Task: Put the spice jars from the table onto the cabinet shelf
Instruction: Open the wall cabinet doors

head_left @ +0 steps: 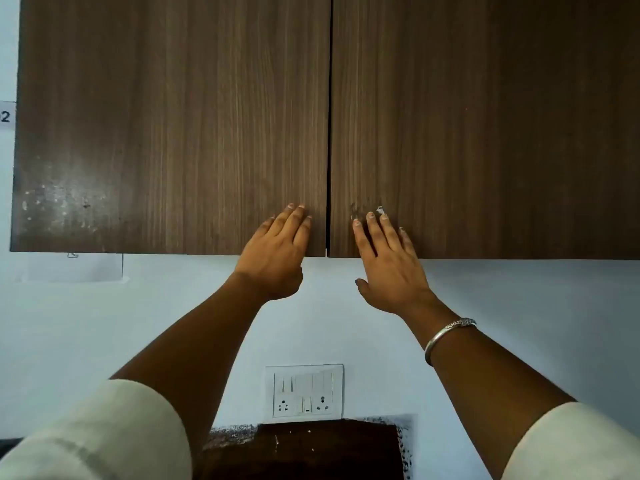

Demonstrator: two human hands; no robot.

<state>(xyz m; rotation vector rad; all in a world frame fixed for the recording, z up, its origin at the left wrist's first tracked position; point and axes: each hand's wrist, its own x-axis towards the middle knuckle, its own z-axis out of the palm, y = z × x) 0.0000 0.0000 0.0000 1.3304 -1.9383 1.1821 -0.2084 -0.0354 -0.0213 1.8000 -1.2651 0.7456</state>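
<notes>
Nearest: cream woven sleeves (104,434). Beyond, left grip (277,251) and right grip (388,265) spread flat, straight fingers pressed on smooth wood-grain cabinet doors (173,133), either side of the closed centre seam. Round metal bangle (446,336) on the wrist behind right grip.

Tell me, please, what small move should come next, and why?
Probably pull the left door and right door open by their bottom edges: both are closed, with the left hand and right hand flat on them beside the middle gap.

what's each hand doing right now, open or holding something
Left hand: open, fingers on the left cabinet door.
Right hand: open, fingers on the right door.
</notes>
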